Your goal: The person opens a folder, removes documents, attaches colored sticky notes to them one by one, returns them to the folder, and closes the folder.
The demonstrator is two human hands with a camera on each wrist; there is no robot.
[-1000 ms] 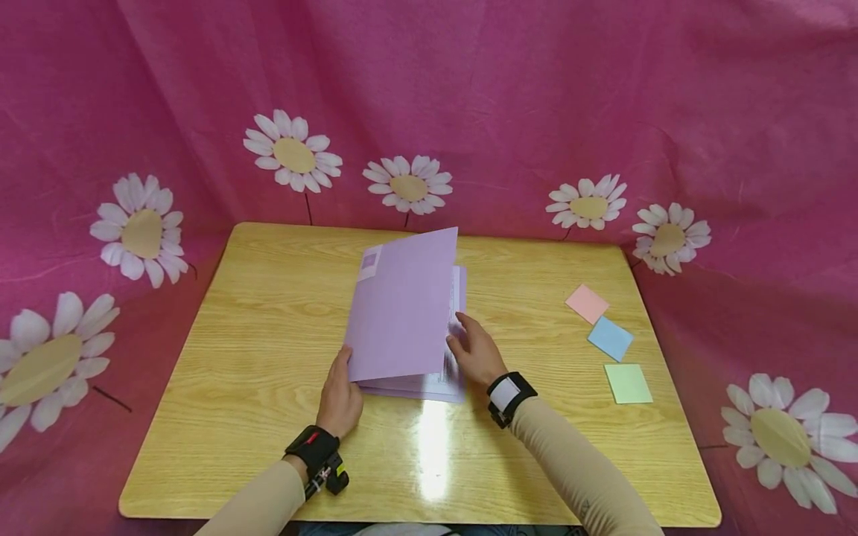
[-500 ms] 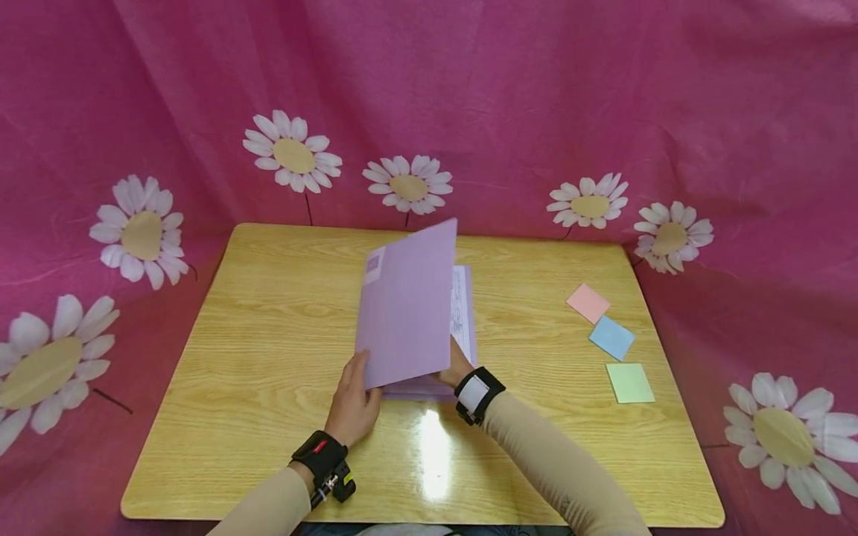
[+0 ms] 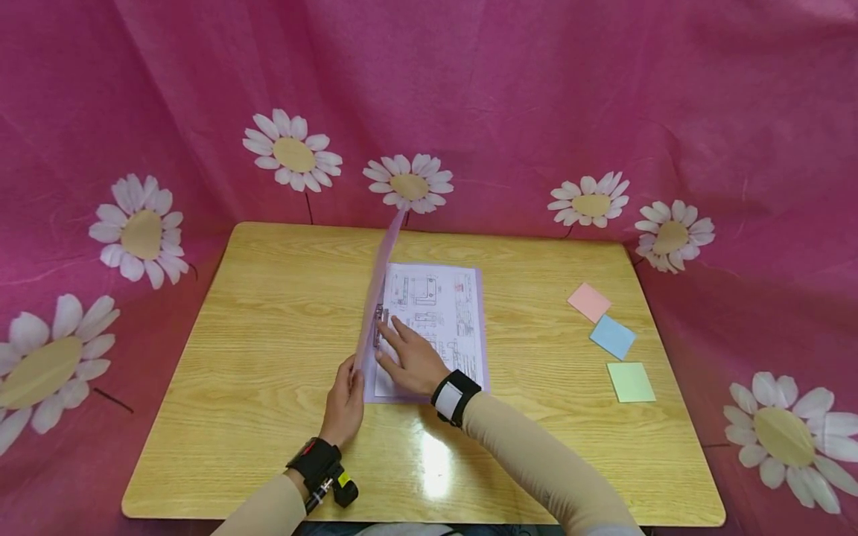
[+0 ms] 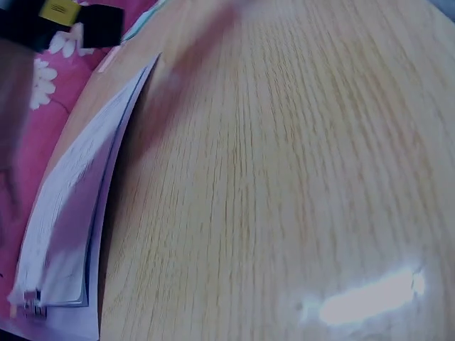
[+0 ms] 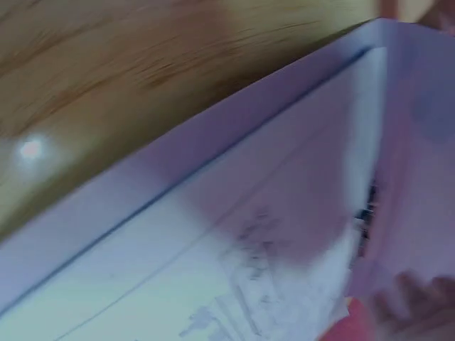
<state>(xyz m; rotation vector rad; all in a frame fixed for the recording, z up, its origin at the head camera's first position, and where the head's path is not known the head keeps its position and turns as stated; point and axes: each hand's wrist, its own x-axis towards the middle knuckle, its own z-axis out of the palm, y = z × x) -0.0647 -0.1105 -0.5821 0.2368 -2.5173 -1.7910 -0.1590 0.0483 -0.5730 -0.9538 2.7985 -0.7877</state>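
A purple folder lies on the table with its cover point(image 3: 377, 294) raised nearly upright along the left side. Inside is a stack of white paper point(image 3: 429, 286) printed with line drawings, held at the left by a metal clip point(image 3: 379, 320). My left hand point(image 3: 343, 413) pinches the lower left corner of the cover between thumb and fingers. Over the paper, my right hand point(image 3: 415, 365) spreads its fingers toward the clip and the cover's inner face. In the right wrist view its blurred thumb point(image 5: 348, 327) appears beside the clip point(image 5: 367, 213).
The folder is on a wooden table point(image 3: 268, 320). At the right lie a pink sticky-note pad point(image 3: 589, 304), a blue one point(image 3: 613, 337) and a green one point(image 3: 631, 382). A pink flowered cloth point(image 3: 496, 112) hangs behind the table.
The cover has swung up and left from leaning over the pages, uncovering the drawings and clip. My right hand has moved left from the folder's right edge; my left hand keeps its hold.
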